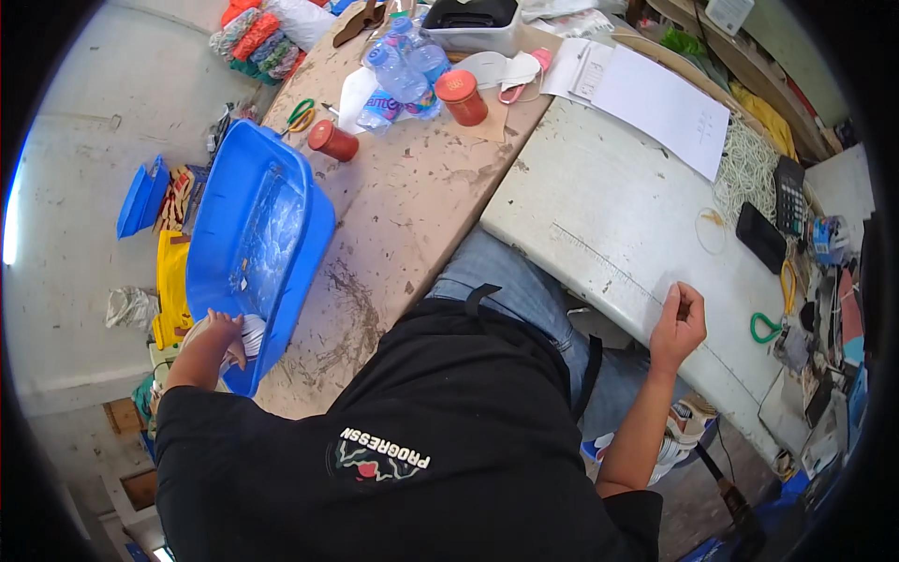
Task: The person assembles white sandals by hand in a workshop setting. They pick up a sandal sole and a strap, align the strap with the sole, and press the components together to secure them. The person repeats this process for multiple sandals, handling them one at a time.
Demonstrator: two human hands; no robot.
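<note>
At the near end of a blue plastic basin [314,211], my left hand [217,333] reaches in with its fingers bent around a bundle of thin white pieces [252,335]. Part of that bundle is hidden by the hand. On the other side, my right hand [681,320] is held over the near edge of the white table [581,197], its fingers curled and thumb pressed to them. A faint pale patch shows at its fingertips, but I cannot make out what they hold.
Two red lidded containers [464,98], water bottles [403,75] and green-handled scissors [301,114] stand or lie on the brown table. White paper [660,98], a cord heap [749,169], a black phone [760,237] and a calculator [790,192] lie on the right.
</note>
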